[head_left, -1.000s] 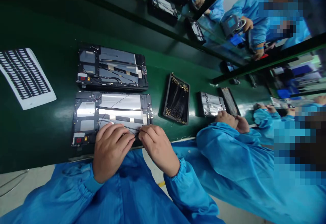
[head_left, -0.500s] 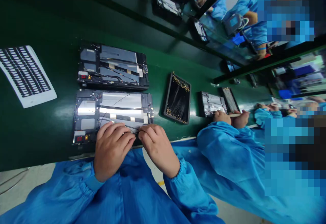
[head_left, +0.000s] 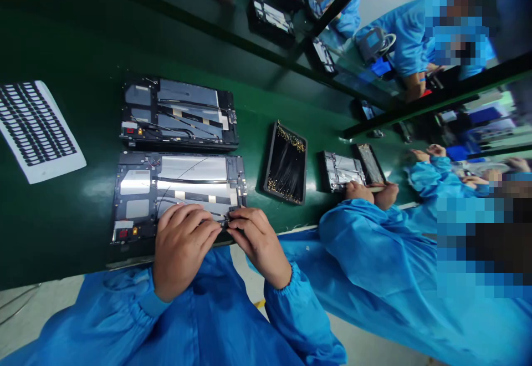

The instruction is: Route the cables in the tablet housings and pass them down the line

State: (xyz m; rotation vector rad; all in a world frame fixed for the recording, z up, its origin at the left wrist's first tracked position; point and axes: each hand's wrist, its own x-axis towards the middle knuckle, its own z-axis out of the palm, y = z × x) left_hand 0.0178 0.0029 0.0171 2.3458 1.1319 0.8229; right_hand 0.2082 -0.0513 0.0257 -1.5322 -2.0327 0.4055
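An opened tablet [head_left: 137,182] lies face down near the bench's front edge, its silver battery and dark ribbon cables bare. A thin black antenna cable [head_left: 183,176] curves loosely across the battery and passes under my left hand [head_left: 183,244]. That hand rests over the tablet's near side, thumb and fingertips pressed together by the lower right corner. My right hand [head_left: 260,241] pinches at the same corner, almost meeting the left fingertips. What shows between them looks like the cable's end, mostly covered by the fingers.
Behind lies a stack of similar opened tablets [head_left: 178,108]. Right of it, a black tray [head_left: 286,163] holds many thin cables with gold ends. A sticker sheet [head_left: 39,133] lies left. At right, a co-worker's hands [head_left: 372,193] work by another tablet [head_left: 343,171]. A dark frame [head_left: 415,108] rises behind.
The view has shifted slightly. My right-hand fingers have opened out a little and shifted at the tablet's corner; my left hand stays nearly where it was.
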